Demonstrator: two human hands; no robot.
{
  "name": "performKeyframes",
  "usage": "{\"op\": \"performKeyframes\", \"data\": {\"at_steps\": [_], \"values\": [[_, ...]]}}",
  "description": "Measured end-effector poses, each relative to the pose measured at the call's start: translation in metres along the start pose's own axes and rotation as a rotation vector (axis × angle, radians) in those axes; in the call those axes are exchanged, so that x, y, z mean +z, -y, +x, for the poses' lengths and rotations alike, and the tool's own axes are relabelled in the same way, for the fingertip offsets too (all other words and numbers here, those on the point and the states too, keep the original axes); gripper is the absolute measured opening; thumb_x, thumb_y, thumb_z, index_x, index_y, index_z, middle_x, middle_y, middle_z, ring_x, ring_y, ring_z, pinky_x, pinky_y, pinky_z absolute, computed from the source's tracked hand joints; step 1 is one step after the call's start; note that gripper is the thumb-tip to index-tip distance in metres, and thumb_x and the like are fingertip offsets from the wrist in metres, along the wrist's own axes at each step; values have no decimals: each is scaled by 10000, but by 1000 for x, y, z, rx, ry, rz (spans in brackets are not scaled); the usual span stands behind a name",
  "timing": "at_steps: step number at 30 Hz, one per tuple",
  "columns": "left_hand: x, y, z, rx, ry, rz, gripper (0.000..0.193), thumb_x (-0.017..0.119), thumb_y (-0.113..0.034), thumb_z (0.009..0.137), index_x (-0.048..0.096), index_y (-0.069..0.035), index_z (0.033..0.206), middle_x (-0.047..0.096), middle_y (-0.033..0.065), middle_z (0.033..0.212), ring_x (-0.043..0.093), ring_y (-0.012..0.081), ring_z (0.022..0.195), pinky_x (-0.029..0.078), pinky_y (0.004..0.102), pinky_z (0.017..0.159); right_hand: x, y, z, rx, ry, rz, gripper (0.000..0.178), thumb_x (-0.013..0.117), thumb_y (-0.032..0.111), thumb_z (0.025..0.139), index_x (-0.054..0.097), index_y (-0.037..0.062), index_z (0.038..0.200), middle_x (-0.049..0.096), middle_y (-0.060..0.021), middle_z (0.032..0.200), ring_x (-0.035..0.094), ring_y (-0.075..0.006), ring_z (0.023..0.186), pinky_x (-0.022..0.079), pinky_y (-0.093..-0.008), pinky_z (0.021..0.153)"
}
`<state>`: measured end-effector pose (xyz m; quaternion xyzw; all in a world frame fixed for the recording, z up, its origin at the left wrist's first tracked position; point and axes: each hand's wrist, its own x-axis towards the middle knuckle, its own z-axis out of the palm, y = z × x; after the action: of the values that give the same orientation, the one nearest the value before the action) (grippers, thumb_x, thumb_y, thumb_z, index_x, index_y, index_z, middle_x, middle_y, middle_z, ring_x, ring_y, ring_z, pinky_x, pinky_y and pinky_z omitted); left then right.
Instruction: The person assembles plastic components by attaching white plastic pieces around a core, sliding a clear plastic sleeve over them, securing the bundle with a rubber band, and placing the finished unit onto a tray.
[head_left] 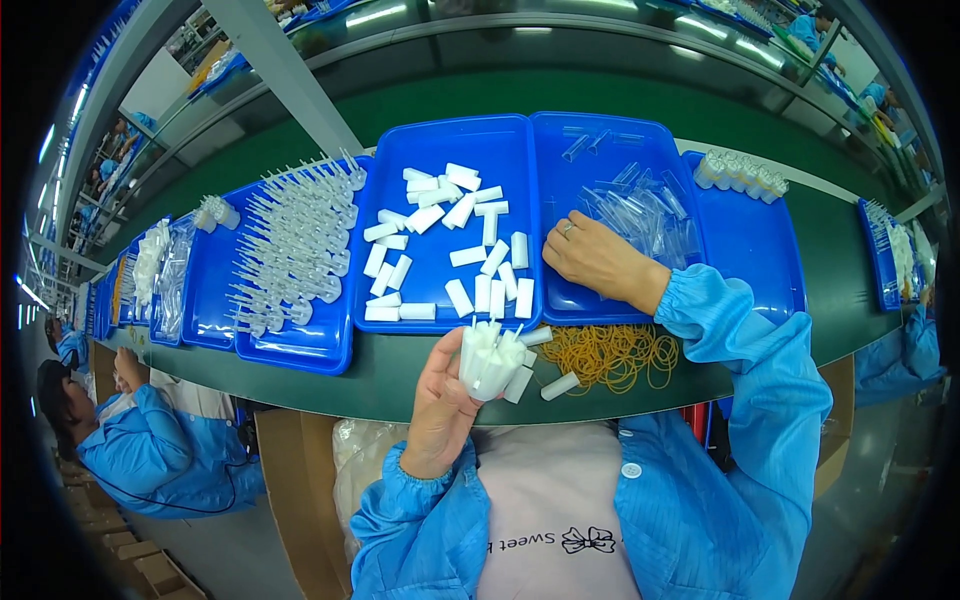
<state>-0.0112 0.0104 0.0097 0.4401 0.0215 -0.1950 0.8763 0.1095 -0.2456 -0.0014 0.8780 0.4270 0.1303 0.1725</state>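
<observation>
Our left hand point(442, 400) is raised in front of the chest, palm turned inward, fingers curled closed and gripping. Our right hand point(598, 262) reaches forward and inward, palm down, fingers bent at the knuckles, a ring on one finger. Both forearms rise from the lower edge in blue cuffed sleeves.

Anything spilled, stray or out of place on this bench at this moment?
One white tube lies loose on the green table, outside the blue trays, beside the heap of yellow rubber bands. The left hand holds a bundle of white tubes. The right hand rests in the tray of clear tubes. Nothing looks damaged.
</observation>
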Motion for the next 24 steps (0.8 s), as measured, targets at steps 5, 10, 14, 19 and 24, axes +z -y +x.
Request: {"op": "performKeyframes", "data": {"at_steps": [5, 10, 14, 19, 24], "values": [[0, -1, -3, -7, 19, 23, 899, 731, -510, 731, 312, -53, 1382, 503, 122, 1286, 604, 236, 1015, 546, 309, 776, -3, 0, -7, 34, 4, 44, 189, 596, 76, 768, 574, 20, 948, 577, -97, 916, 583, -229, 908, 444, -358, 866], [5, -1, -1, 28, 34, 28, 828, 722, -471, 767, 332, -64, 1374, 500, 121, 1299, 579, 235, 1087, 538, 330, 804, -30, -8, -14, 316, -192, 438, 245, 625, 16, 718, 577, 11, 958, 586, -117, 875, 604, -237, 881, 474, -326, 806], [-2, 4, -2, 125, 22, 79, 732, 729, -394, 794, 370, -68, 1342, 530, 124, 1278, 560, 243, 1139, 515, 356, 867, -101, 11, -13, 570, -382, 1128, 232, 582, -25, 735, 576, 0, 966, 611, -119, 902, 618, -203, 885, 488, -307, 810], [0, 8, 1, 146, 66, 37, 631, 716, -184, 829, 374, -27, 1337, 549, 165, 1258, 549, 241, 1150, 453, 358, 957, -127, 54, -36, 604, -780, 1840, 273, 558, -66, 770, 570, -27, 1040, 616, -104, 995, 606, -168, 950, 491, -324, 882], [3, 10, -1, 154, 75, 74, 601, 716, -117, 820, 398, -21, 1321, 554, 159, 1248, 553, 230, 1136, 455, 348, 955, -117, 66, -39, 659, -839, 1927, 280, 563, -81, 781, 547, -50, 1059, 599, -126, 1019, 612, -184, 959, 496, -336, 888]]}}
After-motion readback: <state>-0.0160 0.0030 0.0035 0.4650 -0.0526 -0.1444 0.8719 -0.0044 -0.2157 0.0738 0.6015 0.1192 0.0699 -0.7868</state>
